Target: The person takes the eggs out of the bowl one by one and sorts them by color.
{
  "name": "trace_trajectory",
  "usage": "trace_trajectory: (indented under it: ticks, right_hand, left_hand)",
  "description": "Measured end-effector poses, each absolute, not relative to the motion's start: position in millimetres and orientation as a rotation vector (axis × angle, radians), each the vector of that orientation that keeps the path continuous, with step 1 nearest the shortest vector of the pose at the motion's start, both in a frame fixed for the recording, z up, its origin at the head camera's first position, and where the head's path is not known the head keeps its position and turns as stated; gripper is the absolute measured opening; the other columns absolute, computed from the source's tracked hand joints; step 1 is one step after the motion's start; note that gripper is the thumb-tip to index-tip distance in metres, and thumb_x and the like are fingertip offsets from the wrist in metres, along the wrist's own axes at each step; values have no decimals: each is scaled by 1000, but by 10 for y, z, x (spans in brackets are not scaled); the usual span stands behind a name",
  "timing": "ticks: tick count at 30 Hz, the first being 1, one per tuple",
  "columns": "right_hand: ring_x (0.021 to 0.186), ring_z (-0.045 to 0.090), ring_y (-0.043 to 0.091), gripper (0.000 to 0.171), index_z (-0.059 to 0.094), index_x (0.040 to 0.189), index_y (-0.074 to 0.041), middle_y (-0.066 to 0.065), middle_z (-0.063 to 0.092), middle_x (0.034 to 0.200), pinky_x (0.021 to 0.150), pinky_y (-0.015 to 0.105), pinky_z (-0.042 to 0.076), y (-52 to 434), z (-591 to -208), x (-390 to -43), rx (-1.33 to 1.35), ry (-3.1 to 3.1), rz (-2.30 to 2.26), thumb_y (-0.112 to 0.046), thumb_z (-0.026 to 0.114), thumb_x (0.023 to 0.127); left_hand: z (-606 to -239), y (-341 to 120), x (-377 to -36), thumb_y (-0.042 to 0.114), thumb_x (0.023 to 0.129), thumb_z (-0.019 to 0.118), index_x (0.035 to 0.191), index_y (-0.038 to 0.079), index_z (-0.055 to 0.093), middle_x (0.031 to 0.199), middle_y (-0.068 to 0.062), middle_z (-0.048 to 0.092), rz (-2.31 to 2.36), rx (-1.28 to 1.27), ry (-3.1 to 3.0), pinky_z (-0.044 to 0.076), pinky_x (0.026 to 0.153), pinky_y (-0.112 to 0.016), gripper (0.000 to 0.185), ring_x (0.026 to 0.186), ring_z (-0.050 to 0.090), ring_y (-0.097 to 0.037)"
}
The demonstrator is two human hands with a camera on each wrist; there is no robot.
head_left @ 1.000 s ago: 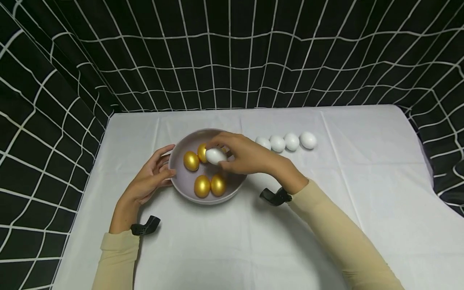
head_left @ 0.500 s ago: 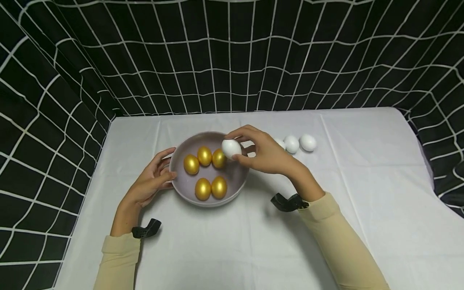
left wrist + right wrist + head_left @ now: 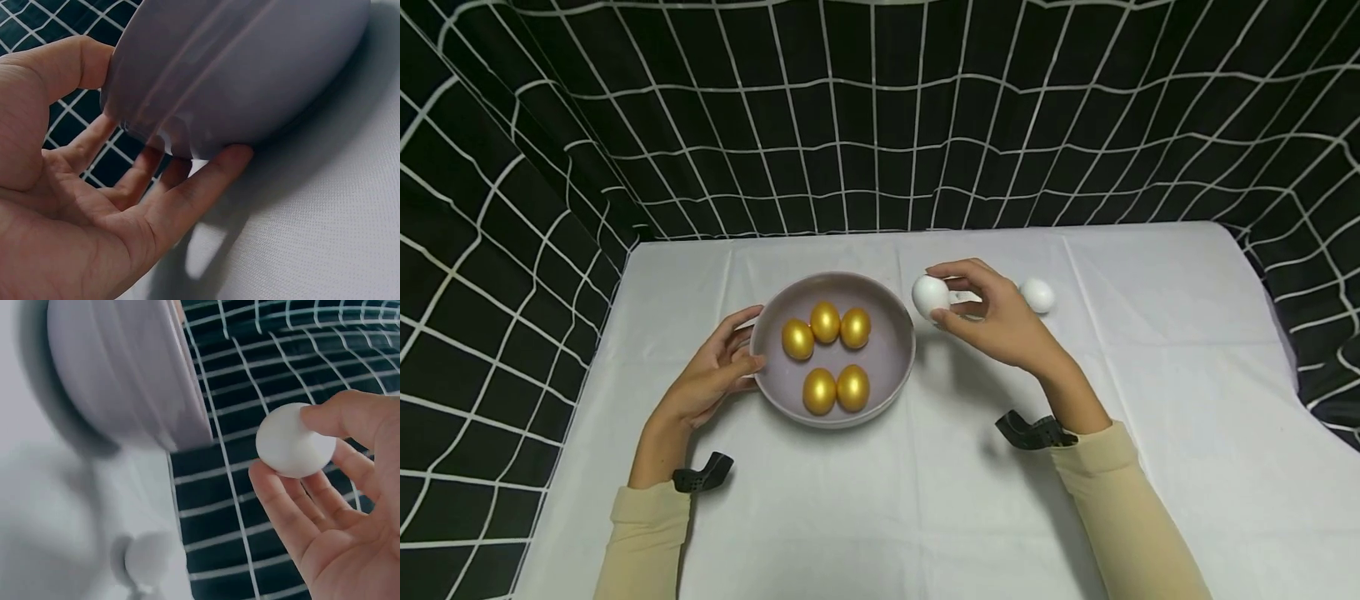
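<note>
Right hand pinches a white egg at its fingertips, held above the counter just right of the bowl. Left hand, fingers relaxed and straight, rests against the bowl's left rim. Five gold eggs lie inside. Another white egg sits beyond.

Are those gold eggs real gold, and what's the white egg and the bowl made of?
Probably not. The gold eggs show a shiny metallic coat with bright glints, likely paint over plastic or wood. The white egg in the right hand looks matte and very even, maybe plastic or foam. The bowl is smooth, dull grey-lilac, perhaps plastic or ceramic.
</note>
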State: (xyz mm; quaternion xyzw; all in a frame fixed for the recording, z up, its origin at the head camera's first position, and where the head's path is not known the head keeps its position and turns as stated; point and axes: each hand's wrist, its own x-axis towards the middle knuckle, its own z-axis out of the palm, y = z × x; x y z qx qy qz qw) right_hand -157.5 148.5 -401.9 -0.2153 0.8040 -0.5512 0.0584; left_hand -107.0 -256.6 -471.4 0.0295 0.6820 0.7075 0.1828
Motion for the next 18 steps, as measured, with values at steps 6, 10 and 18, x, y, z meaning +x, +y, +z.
trace_trajectory:
  ticks: [6, 10, 18]
  right_hand:
    - [123, 65, 4, 50, 61, 142, -5, 8, 61, 142, 97, 23, 60, 1756, -4094, -1526, -528, 2459, -1742, -2, 76, 95]
    - [124, 64, 0, 50, 60, 142, -5, 9, 60, 142, 96, 20, 59, 1891, -4130, -1519, -492, 2496, -1737, -2, 76, 95]
    - [125, 62, 1, 51, 59, 144, -1, 6, 56, 142, 95, 18, 59, 2050, -4119, -1592, -459, 2527, -1789, 0, 74, 96]
  left_hand:
    - [-4739, -2571, -1056, 2, 99, 64, 165, 24, 29, 160, -14, 41, 1996, 74, 1914, 63, 91, -35, 78, 129, 61, -15]
    - [-4735, -2571, -1033, 2, 99, 64, 165, 24, 28, 160, -14, 41, 1990, 67, 1917, 63, 91, -35, 78, 128, 62, -14]
    - [-4728, -2574, -1055, 1, 100, 64, 166, 24, 28, 162, -15, 40, 1992, 79, 1917, 63, 91, -35, 78, 129, 61, -14]
